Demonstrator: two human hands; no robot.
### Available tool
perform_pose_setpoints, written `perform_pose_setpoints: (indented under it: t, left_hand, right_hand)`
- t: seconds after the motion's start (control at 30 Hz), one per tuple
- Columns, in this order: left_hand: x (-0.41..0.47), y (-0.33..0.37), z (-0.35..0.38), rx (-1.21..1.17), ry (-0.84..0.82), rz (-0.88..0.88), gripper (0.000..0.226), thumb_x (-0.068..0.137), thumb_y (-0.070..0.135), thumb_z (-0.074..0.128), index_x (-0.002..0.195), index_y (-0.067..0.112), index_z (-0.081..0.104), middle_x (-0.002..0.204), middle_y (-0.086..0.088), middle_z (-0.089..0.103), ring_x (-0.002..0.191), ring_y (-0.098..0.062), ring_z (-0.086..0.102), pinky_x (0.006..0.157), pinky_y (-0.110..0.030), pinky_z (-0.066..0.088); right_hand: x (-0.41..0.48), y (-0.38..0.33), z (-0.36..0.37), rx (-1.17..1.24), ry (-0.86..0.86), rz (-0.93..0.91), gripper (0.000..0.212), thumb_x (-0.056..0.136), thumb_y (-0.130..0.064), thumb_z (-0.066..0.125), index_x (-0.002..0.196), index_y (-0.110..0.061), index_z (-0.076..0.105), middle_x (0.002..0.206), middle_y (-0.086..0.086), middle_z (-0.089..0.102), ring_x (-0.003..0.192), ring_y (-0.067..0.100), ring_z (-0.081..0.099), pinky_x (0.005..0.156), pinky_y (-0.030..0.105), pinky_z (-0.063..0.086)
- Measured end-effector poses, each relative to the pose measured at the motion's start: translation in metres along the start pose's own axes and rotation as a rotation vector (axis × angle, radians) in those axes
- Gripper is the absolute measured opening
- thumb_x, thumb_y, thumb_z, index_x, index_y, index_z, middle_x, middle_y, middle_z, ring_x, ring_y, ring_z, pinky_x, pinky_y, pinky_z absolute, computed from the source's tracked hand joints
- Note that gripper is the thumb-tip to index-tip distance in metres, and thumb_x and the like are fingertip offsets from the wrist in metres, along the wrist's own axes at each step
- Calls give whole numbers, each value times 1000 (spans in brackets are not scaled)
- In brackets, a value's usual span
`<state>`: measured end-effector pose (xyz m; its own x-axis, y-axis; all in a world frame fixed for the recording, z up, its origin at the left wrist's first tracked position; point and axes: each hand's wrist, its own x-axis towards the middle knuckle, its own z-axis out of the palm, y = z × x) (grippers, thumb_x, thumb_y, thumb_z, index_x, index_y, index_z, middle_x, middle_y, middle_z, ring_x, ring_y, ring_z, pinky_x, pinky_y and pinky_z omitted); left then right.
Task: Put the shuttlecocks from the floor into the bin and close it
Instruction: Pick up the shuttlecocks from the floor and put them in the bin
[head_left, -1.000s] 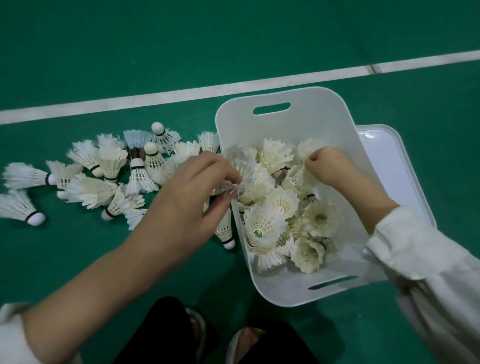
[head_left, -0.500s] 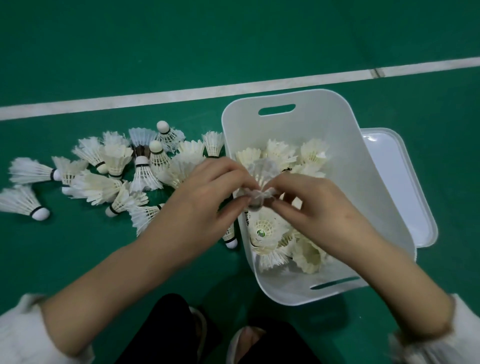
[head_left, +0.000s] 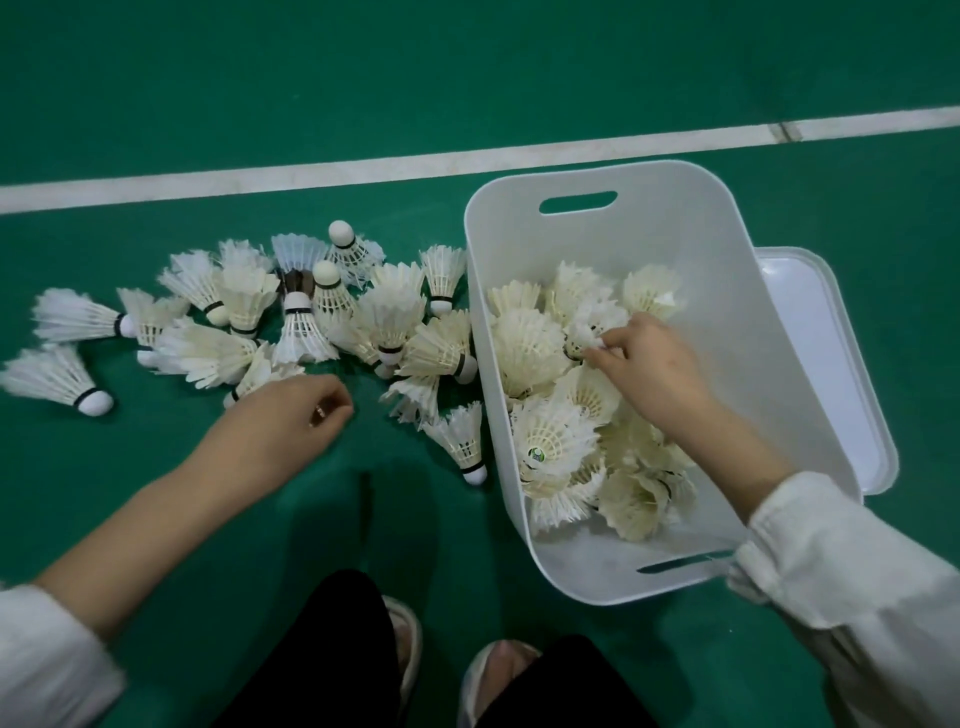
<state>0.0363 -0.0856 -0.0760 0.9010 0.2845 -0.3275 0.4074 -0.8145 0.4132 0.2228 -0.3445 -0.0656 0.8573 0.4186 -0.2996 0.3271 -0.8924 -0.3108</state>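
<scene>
The right hand (head_left: 649, 371) was inside the white rounded plastic bin (head_left: 753, 322), its thumb and fingertips pinching the skirt of one white feather shuttlecock (head_left: 587, 332) at the top of the heap of cream-white shuttlecocks (head_left: 550, 447) that covered the bin's bottom; its wrist came over the bin's near rim out of a white sleeve (head_left: 857, 597). The left hand (head_left: 283, 421) hung over the floor to the left of the bin, well apart from its wall, fingers loosely curled with nothing visible in them, though motion blur softened it; its forearm ran back to a second white cuff (head_left: 41, 660). Beyond that hand, the loose shuttlecocks (head_left: 384, 317) lay in a jumbled cluster on the green court floor (head_left: 467, 78), the nearest ones just beside the bin's left wall; one lone shuttlecock (head_left: 462, 441) lay close against that wall with its cork pointing toward the person; two more lay furthest from the bin, at the far left. The bin stood open, with a slot handle cut in its far wall and another in its near wall; the flat white plastic lid (head_left: 810, 332) lay on the floor against the bin's right side, partly hidden by it. A white painted line (head_left: 363, 166) crossed the floor behind the bin; in front of the bin were dark trouser legs (head_left: 332, 649) and pale slippers (head_left: 405, 644).
</scene>
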Motion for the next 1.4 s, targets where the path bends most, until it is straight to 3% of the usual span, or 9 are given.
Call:
perform_pose_setpoints:
  t: [0.23, 0.37, 0.67, 0.8, 0.9, 1.07, 1.2, 1.3, 1.4]
  left_hand:
    - [-15, -36, 8, 30, -2, -95, 2, 86, 23, 59, 86, 25, 61, 83, 5, 61, 78, -16, 59, 68, -32, 48]
    - [-21, -49, 11, 26, 18, -133, 3, 85, 19, 60, 86, 20, 62, 85, 3, 60, 79, -19, 59, 67, -31, 46]
    - [-33, -78, 22, -36, 124, -214, 12, 85, 18, 60, 95, 12, 62, 100, -6, 56, 87, -26, 59, 70, -32, 44]
    - [-32, -84, 32, -98, 147, -319, 22, 86, 29, 61, 96, 9, 61, 101, -9, 55, 94, -28, 55, 77, -35, 41]
    - [-29, -89, 45, -104, 103, -369, 37, 85, 44, 58, 97, 9, 60, 100, -12, 58, 99, -30, 51, 85, -39, 41]
    - [-20, -83, 55, -141, 92, -270, 45, 86, 45, 55, 113, 9, 54, 103, -11, 58, 100, -29, 50, 86, -39, 41]
    - [-16, -78, 53, -140, 89, -150, 29, 89, 27, 55, 110, 8, 57, 105, -11, 55, 95, -30, 55, 71, -33, 38]
    - [-16, -79, 47, -106, 67, -82, 27, 87, 18, 54, 113, 9, 60, 114, -8, 53, 100, -27, 55, 74, -34, 42]
    - [-19, -79, 41, -96, 133, 33, 18, 85, 15, 58, 100, 6, 64, 103, -10, 57, 96, -28, 55, 77, -39, 47]
  right_hand:
    - [8, -4, 6, -166, -110, -25, 28, 93, -22, 45, 115, -13, 61, 126, 11, 48, 99, 25, 57, 82, 36, 46]
    - [2, -7, -18, -127, -160, -41, 45, 91, -22, 50, 134, -25, 40, 99, 2, 61, 78, 15, 55, 66, 29, 43]
    - [-54, -119, -71, -259, -81, -524, 26, 93, -29, 43, 111, -21, 59, 102, -1, 61, 90, 21, 57, 75, 35, 48]
    - [-67, -176, -14, -212, -131, -730, 27, 94, -25, 39, 108, -10, 57, 104, 8, 58, 99, 30, 55, 74, 39, 47]
    - [-61, -193, 48, -221, -231, -718, 22, 93, -21, 41, 105, -7, 55, 105, 12, 55, 100, 32, 53, 73, 39, 46]
    - [-42, -198, 104, -151, -277, -594, 23, 92, -20, 42, 107, -9, 56, 107, 11, 56, 101, 31, 55, 76, 37, 45]
    - [-35, -204, 117, -101, -289, -600, 35, 92, -16, 41, 126, -17, 45, 114, 9, 55, 106, 29, 54, 75, 37, 45]
    - [-34, -204, 124, -133, -321, -641, 52, 90, -11, 41, 139, -26, 29, 116, 9, 55, 103, 31, 56, 74, 40, 47]
    - [-32, -199, 130, -197, -310, -617, 39, 91, -11, 41, 130, -17, 37, 114, 10, 55, 103, 31, 56, 68, 34, 40]
